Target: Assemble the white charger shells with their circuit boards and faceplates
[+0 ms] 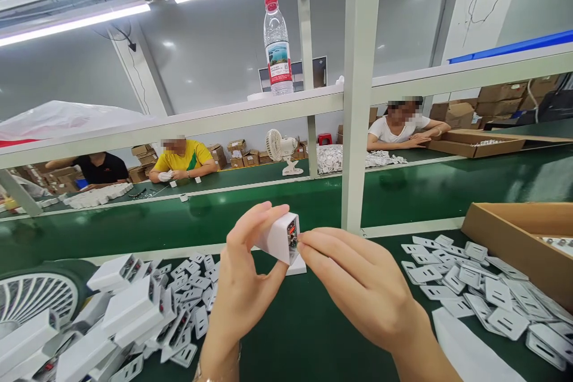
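Observation:
My left hand (pixel 250 268) grips a white charger housing (pixel 277 239) between thumb and fingers, above the green bench. Its open end faces right and shows inner parts with an orange-red piece. The fingers of my right hand (pixel 358 280) are pinched together at that open end; whatever they hold, if anything, is hidden. Under the housing, a small white piece (pixel 296 268) shows on the bench. To the left lies a heap of similar white housings (pixel 129 304), beside loose white end plates with slots (pixel 192 280). More slotted end plates (pixel 487 286) are spread on the right.
A cardboard box (pixel 514 250) stands at the right, near a white sheet (pixel 470 346). A large fan (pixel 36 298) is at the left. A post (pixel 358 101) and a shelf with a water bottle (pixel 278 48) rise ahead. Several co-workers sit across the green conveyor (pixel 250 215).

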### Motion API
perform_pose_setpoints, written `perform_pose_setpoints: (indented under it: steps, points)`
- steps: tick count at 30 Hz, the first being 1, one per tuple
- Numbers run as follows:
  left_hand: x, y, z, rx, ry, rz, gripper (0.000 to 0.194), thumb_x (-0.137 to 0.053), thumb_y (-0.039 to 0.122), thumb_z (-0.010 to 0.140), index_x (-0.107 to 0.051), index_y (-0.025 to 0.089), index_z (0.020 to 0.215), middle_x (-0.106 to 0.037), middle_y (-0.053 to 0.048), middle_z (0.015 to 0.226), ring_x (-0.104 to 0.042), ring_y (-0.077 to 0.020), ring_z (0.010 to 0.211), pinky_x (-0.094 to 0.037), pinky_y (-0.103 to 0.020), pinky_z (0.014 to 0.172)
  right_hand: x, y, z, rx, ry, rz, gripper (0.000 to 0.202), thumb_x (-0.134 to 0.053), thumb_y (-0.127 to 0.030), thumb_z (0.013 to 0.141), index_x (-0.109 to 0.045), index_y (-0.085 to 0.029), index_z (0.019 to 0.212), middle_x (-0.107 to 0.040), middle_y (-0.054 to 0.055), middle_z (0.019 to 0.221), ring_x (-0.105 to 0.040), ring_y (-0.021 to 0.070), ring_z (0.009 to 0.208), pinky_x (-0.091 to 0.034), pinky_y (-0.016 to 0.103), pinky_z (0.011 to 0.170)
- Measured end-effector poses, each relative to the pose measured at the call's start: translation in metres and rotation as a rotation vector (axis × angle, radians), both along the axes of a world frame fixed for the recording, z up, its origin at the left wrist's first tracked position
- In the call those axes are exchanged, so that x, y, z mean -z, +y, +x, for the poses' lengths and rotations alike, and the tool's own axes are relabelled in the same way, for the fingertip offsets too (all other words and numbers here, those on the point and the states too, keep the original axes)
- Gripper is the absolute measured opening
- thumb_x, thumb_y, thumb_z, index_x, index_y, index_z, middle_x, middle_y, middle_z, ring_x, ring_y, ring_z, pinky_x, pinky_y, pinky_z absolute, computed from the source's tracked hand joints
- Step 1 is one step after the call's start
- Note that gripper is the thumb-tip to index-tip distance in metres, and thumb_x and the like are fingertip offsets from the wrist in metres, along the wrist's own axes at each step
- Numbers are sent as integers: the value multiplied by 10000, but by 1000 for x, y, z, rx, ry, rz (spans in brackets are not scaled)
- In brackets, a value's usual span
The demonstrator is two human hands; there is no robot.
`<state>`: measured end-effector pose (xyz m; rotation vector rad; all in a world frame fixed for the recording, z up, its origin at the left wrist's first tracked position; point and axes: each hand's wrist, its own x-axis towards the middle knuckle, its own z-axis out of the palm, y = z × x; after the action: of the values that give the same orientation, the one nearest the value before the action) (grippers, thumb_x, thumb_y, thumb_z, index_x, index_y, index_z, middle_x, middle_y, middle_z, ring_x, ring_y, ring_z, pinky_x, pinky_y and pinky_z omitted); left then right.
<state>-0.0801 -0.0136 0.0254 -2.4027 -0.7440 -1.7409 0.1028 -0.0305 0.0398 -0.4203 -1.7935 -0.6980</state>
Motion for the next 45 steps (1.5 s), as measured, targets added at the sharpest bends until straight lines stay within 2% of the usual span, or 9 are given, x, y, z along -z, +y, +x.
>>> perform_pose_setpoints:
  steps: [4,8,15,22,26,31,36,41,45]
  points:
    - [2,3,-1,-134,143,90,720,-675,6,912,-330,234,1501,-629,-103,1405,-539,-225,1400,-507,-426,1153,1,1,0,127,-56,-24,309,-453,34,951,-736,-29,844,-748,164,814,-710,243,730,-602,352,650]
    - [3,1,-3,-195,200,73,690,-649,16,920,-342,242,1495,-651,-75,1384,-554,-211,1386,-515,-397,1132,3,6,3,102,-120,-33,306,-467,38,935,-737,-39,814,-745,168,829,-699,243,711,-580,352,625]
    - [-1,-6,-3,-86,150,7,680,-639,8,909,-356,247,1479,-646,-74,1363,-569,-214,1363,-538,-418,1129,9,11,9,-87,-56,-101,312,-455,56,967,-684,-72,798,-721,134,810,-654,196,713,-539,299,634]
    - [1,-6,-4,-34,121,-41,698,-678,25,902,-340,250,1470,-632,-73,1372,-562,-206,1366,-521,-399,1143,13,13,11,-170,-23,-153,216,-527,66,944,-646,-105,888,-723,109,854,-640,179,741,-512,277,608]
    - [1,-7,-4,-12,106,-62,695,-673,14,891,-343,241,1459,-617,-84,1380,-573,-206,1353,-536,-388,1117,12,14,11,-246,15,-164,245,-537,96,916,-630,-131,916,-722,88,858,-655,167,762,-522,255,605]
    - [1,-8,-3,4,76,-62,673,-693,25,879,-375,226,1437,-613,-97,1379,-601,-201,1329,-543,-353,1103,11,16,15,-310,21,-192,249,-536,67,943,-633,-161,972,-730,77,879,-686,167,805,-572,251,646]
    - [-1,-7,-1,72,17,-97,700,-737,54,866,-362,264,1419,-670,-89,1308,-612,-206,1315,-571,-353,1058,10,17,18,-396,32,-238,226,-559,36,960,-654,-162,1012,-746,90,925,-706,177,831,-587,261,670]
    - [-2,-8,-2,86,-10,-123,687,-752,70,867,-370,274,1400,-683,-108,1295,-609,-232,1319,-579,-410,1055,7,15,17,-395,40,-231,222,-558,24,968,-659,-168,1013,-750,86,926,-706,171,821,-594,259,675]
    - [-2,-8,-2,39,11,-97,697,-726,47,877,-358,266,1428,-670,-105,1318,-604,-221,1325,-563,-405,1077,6,10,14,-250,11,-159,232,-520,50,958,-651,-140,937,-734,96,881,-705,188,819,-604,281,681]
